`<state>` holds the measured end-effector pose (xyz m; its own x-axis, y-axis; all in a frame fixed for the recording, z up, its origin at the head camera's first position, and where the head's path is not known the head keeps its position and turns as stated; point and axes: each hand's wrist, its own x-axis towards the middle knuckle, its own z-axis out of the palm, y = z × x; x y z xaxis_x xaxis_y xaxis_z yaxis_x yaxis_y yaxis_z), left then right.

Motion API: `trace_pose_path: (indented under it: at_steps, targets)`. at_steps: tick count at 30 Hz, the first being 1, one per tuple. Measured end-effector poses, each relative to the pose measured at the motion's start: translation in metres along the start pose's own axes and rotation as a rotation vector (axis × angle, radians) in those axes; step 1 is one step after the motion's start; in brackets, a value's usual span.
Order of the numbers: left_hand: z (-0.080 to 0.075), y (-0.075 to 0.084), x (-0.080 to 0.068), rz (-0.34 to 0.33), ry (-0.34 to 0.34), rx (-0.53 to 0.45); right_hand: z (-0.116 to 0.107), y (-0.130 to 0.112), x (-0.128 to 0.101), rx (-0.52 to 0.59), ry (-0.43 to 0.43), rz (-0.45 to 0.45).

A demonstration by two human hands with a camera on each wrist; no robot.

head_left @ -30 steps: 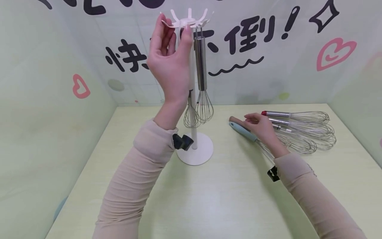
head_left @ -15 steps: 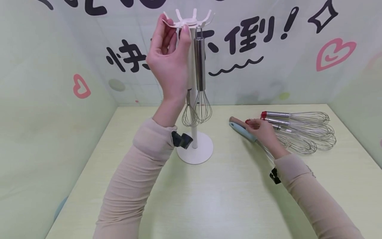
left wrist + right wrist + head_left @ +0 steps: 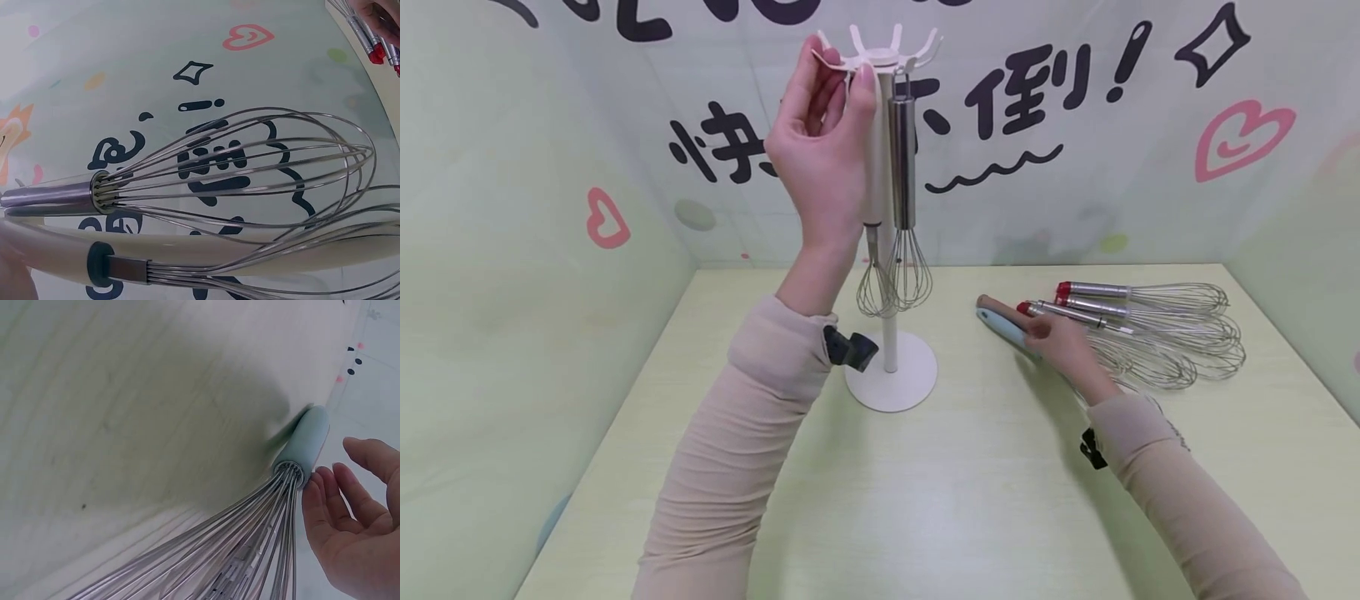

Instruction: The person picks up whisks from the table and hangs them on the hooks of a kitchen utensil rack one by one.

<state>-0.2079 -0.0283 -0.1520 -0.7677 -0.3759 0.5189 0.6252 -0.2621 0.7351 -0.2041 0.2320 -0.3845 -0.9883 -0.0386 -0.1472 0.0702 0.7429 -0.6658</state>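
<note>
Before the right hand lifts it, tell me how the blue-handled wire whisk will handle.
The blue-handled wire whisk probably lifts light: its head is thin open wire. Its round handle, flat on the pale green table, may roll if nudged. The loops likely spring rather than flop.

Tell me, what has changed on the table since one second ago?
The right hand slid nearer along the blue-handled whisk, uncovering the red-tipped whisks. The left hand stayed at the white stand, where two whisks hang.
</note>
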Motion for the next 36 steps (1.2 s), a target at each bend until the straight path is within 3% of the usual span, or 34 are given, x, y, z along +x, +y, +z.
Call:
trace_pose_path:
  at_steps: [10,23,36]
  targets:
    - [-0.004,-0.002,0.005,0.007,-0.020,0.026,0.003,0.001,0.000,-0.006,-0.030,0.016]
    - [-0.006,-0.005,0.010,-0.001,-0.031,0.039,0.010,0.004,0.003,-0.118,0.012,-0.076]
    - [-0.012,-0.007,0.016,-0.008,-0.049,0.062,0.017,0.006,0.005,-0.104,-0.001,-0.043]
